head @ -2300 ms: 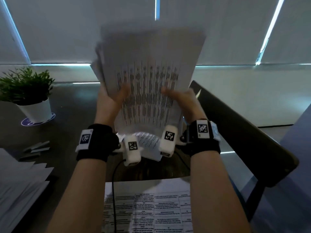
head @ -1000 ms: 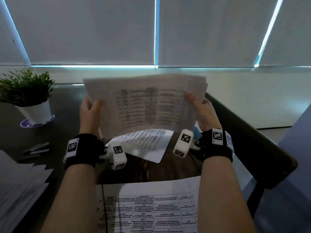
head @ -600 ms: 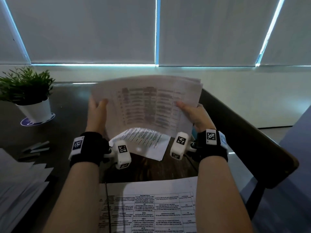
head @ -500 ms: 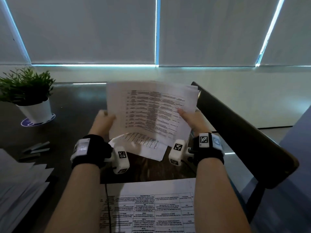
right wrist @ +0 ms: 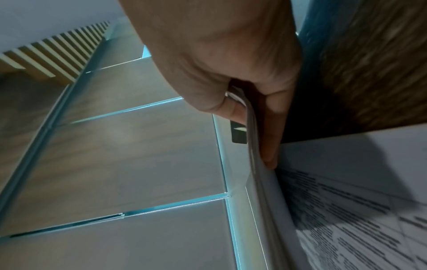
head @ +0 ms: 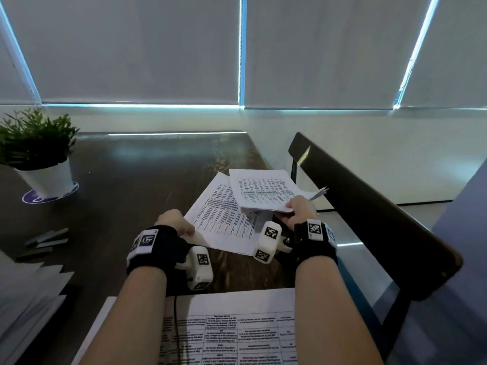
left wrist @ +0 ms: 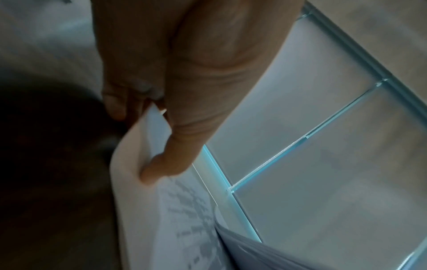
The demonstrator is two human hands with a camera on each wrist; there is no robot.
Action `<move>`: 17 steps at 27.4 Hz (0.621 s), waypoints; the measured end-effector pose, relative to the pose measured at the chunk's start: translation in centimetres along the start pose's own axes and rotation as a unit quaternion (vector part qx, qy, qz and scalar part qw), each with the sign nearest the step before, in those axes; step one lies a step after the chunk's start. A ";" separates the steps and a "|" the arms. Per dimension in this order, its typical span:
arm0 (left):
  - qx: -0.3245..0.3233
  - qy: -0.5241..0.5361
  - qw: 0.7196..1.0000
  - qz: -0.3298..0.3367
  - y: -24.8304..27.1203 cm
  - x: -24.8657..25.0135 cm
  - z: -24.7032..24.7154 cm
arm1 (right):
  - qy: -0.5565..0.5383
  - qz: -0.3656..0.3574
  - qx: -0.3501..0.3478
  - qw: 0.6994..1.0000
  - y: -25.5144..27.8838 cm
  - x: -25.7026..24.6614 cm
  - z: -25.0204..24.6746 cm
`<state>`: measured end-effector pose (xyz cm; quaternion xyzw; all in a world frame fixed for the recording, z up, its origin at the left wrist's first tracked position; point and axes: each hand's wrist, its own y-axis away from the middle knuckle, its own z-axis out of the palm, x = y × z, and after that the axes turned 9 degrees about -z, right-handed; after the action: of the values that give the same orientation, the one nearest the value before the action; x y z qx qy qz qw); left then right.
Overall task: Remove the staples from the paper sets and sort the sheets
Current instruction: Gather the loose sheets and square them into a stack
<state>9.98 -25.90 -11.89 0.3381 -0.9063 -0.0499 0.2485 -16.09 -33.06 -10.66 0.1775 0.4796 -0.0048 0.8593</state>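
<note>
While the right hand (head: 299, 210) is gripping the white printed paper stack (head: 266, 192), the left hand (head: 175, 223) is pinching the near-left corner of the single printed sheet (head: 224, 222) underneath.

A printed sheet (head: 224, 222) is lying flat on the dark table (head: 137, 175), its near-left corner sitting pinched in the left hand (head: 172, 223). A thicker stack of printed sheets (head: 266, 193) is hovering tilted just above that sheet's right side, with the right hand (head: 300, 210) gripping its near edge. Another printed page with a table grid (head: 226, 330) is lying at the table's near edge.
</note>
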 end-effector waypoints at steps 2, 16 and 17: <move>0.006 0.066 0.998 0.010 -0.2 0.2 0.4 | -0.030 0.005 -0.039 0.999 0.1 0.0 0.3; -0.232 0.576 0.782 -0.052 1.6 0.6 0.6 | 0.267 0.147 -0.281 0.910 3.0 3.1 3.4; -0.237 0.568 0.786 -0.060 1.6 0.7 0.6 | 0.281 0.155 -0.292 0.901 3.0 3.5 3.7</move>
<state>8.32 -25.21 -11.67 0.2897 -0.5389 -0.0767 0.7873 -10.68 -30.81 -10.88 -0.0154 0.6472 0.3183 0.6925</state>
